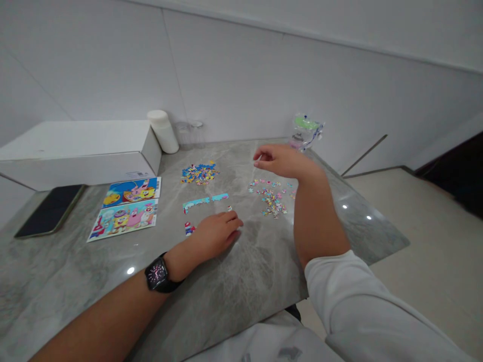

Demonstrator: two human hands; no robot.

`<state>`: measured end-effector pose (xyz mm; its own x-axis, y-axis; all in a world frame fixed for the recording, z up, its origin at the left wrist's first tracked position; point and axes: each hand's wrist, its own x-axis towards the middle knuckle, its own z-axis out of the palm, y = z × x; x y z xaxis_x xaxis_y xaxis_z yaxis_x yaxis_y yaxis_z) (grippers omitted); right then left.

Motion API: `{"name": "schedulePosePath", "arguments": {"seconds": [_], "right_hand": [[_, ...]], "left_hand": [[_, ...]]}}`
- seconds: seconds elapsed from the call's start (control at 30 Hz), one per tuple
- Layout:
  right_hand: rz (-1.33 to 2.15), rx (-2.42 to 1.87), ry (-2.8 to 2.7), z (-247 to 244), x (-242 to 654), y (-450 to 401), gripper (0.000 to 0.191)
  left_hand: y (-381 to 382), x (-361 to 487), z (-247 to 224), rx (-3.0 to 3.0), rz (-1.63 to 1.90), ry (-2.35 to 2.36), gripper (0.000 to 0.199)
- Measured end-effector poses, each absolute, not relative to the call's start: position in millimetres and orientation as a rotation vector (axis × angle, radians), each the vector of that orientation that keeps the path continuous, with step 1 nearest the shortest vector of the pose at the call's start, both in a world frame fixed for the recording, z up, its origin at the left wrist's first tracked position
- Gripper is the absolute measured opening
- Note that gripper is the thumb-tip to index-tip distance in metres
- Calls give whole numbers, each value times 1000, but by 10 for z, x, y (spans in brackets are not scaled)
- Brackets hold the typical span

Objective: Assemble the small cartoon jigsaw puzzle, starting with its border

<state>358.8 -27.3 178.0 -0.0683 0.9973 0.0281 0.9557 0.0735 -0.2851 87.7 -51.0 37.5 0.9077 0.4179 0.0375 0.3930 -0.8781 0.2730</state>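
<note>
My left hand, with a black watch on the wrist, rests palm down on the table, fingers loosely bent. Just beyond its fingertips lies a small puzzle piece. Partly behind this hand are joined red and blue puzzle pieces. A light blue strip of joined pieces and a shorter strip lie farther back. My right hand hangs above the table, fingers curved and thumb apart, with nothing visible in it. Loose pastel puzzle pieces spread below it.
A heap of blue and yellow pieces lies farther back. Cartoon picture sheets, a phone and a white box are at left. A white bottle, clear cups and a plastic bag stand by the wall.
</note>
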Motion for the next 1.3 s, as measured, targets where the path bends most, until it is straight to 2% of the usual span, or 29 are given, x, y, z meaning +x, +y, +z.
{"name": "schedulePosePath", "arguments": {"seconds": [0.13, 0.23, 0.4, 0.53, 0.67, 0.8, 1.03, 1.3], "right_hand": [[196, -1996, -2020, 1923, 3866, -475, 37], [202, -2077, -2033, 1821, 4016, -554, 35], [398, -2229, -2167, 1258, 4177, -731, 27], [536, -2187, -2093, 785, 4324, -913, 17], [630, -2097, -2073, 526, 4406, -961, 13], [616, -2066, -2143, 411, 4391, -927, 10], [618, -2059, -2195, 261, 4365, -917, 16], [623, -2007, -2224, 266, 4337, -909, 13]], "left_hand": [[-569, 905, 350, 2884, 89, 368, 25], [-579, 918, 316, 2926, 75, 322, 25], [-546, 930, 222, 2974, 145, 292, 25], [-526, 931, 150, 3002, 225, 246, 21], [-534, 927, 140, 3003, 316, 201, 21], [-543, 937, 135, 3001, 392, 168, 20], [-529, 938, 67, 2986, 554, 259, 24], [-558, 895, 53, 2924, 759, 412, 40]]}}
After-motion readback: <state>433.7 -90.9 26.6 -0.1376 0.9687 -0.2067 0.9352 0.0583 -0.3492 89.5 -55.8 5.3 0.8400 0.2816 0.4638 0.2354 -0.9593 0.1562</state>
